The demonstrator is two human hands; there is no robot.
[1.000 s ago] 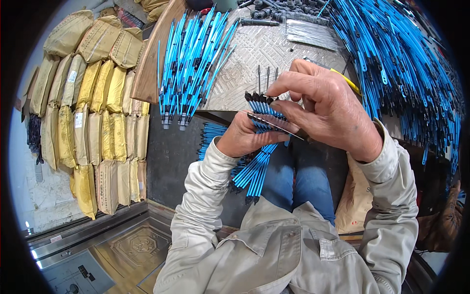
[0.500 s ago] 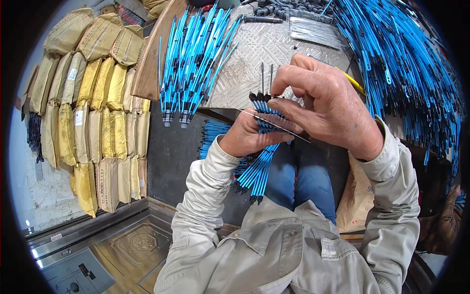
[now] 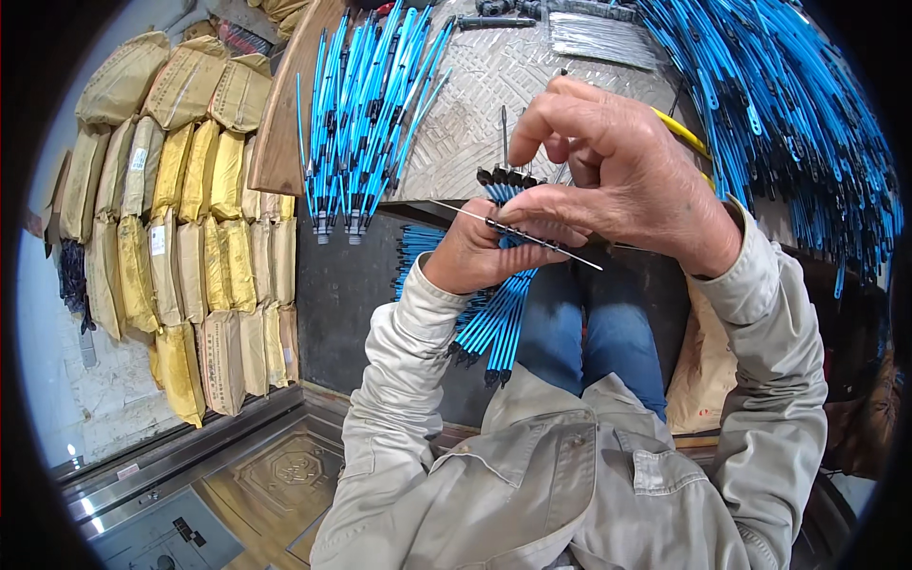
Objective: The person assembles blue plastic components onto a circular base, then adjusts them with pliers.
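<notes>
A fan of thin blue rods (image 3: 494,330) with black ends is gripped in my left hand (image 3: 473,256), its lower ends spreading over my lap. Across that hand lies a slim metal needle (image 3: 579,258) with small dark beads or bands along it, slanting down to the right. The black upper tips (image 3: 508,178) of the rods stick up past my left fingers. Over them is my right hand (image 3: 627,185), its thumb stretched along the bundle near the needle. My right index finger is bent above the tips, apart from the thumb; the other right fingers are partly hidden.
Blue rods (image 3: 375,104) lie at the table's left edge, and a large heap of them (image 3: 760,104) fills the right. Near the back are a pile of thin metal pins (image 3: 603,40) and a yellow-handled tool (image 3: 679,130). Wrapped brown packages (image 3: 180,247) are stacked at left.
My right index finger has lifted and opened away from the thumb at the black tips. The needle now sticks out further to the left, and the view has shifted slightly.
</notes>
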